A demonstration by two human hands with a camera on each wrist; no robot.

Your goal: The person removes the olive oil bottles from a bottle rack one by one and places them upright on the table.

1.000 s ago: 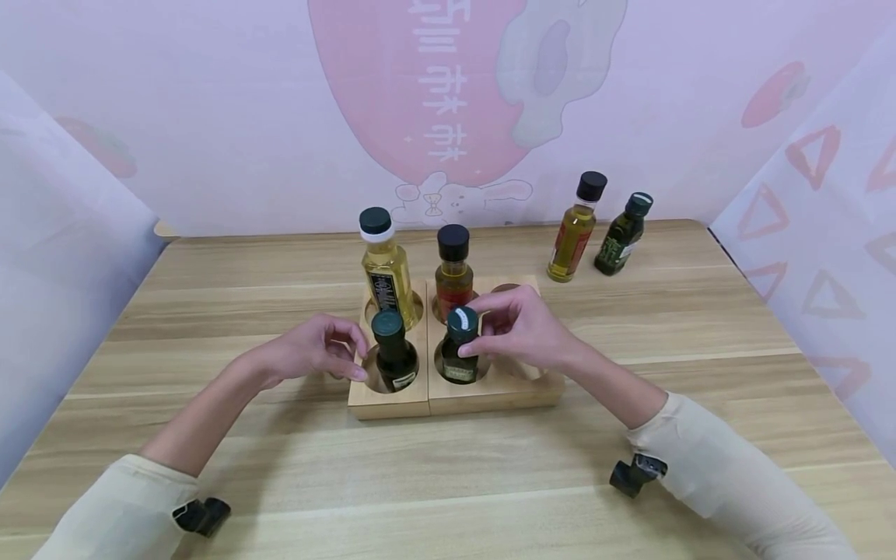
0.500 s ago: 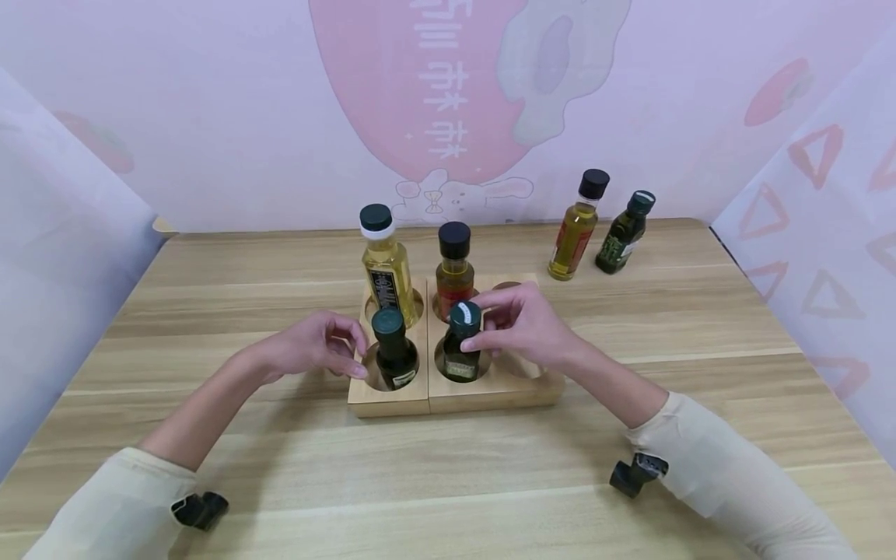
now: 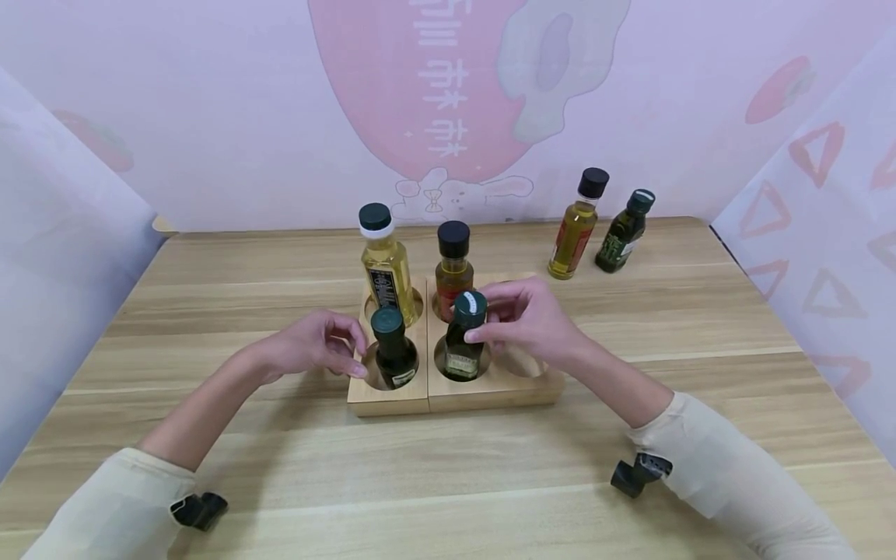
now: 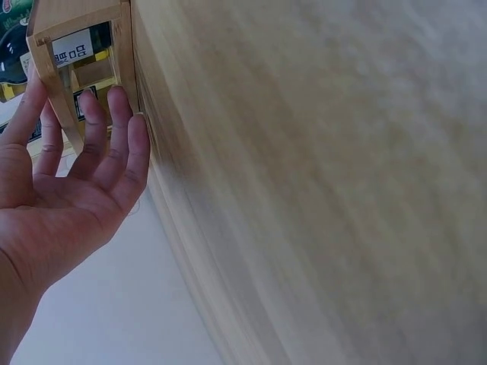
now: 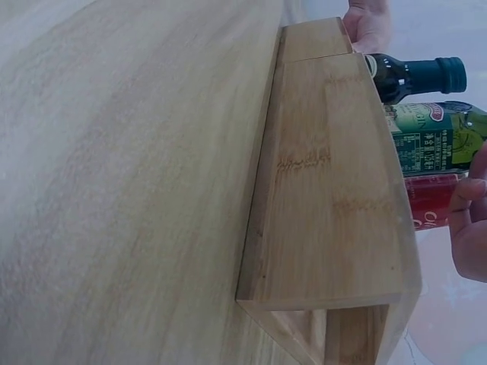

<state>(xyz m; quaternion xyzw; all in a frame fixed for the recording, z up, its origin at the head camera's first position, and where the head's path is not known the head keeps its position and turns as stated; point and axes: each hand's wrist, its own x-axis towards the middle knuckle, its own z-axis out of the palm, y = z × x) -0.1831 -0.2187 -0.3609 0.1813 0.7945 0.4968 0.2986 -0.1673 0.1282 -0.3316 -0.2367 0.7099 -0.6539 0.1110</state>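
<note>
My right hand (image 3: 539, 323) pinches a small dark green olive oil bottle (image 3: 462, 359) near its green cap. The bottle's lower part is in the front middle hole of a wooden bottle rack (image 3: 490, 400); its label (image 5: 430, 148) shows in the right wrist view. My left hand (image 3: 315, 346) is at the rack's left side, fingertips (image 4: 118, 95) against or very near the side frame, fingers loosely bent and holding nothing. Beside it, another green-capped dark bottle (image 3: 396, 354) stands in the front left hole. Behind are a tall pale-yellow oil bottle (image 3: 392, 276) and a black-capped bottle (image 3: 453, 276).
On the table (image 3: 280, 474), right of and behind the rack, stand a black-capped yellow oil bottle (image 3: 575, 233) and a small dark green bottle (image 3: 621, 237). A printed curtain (image 3: 245, 117) closes off the back, with fabric at both sides. The rack has two joined sections.
My right hand has moved slightly up, raising the olive oil bottle a little in its hole and shifting it slightly right. The left hand stays at the rack's side.
</note>
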